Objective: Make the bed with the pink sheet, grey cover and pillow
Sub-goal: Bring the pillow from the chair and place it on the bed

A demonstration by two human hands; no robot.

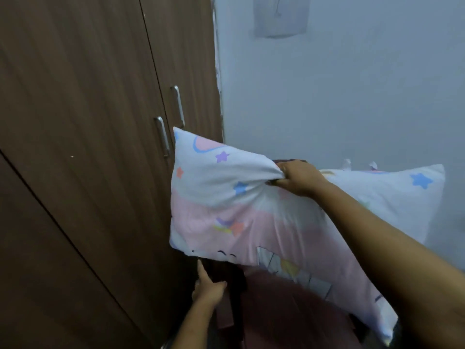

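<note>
Right hand clenches bunched fabric of star-print pillow, held aloft. Left hand below pillow, index finger extended, grasping nothing. Wardrobe to left.

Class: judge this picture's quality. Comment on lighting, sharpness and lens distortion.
Head view: dim, flat, bluish light without glare; wide-angle bending curves the wardrobe door lines; soft focus throughout, the pillow print slightly smeared; dark shadow under the left hand.
</note>
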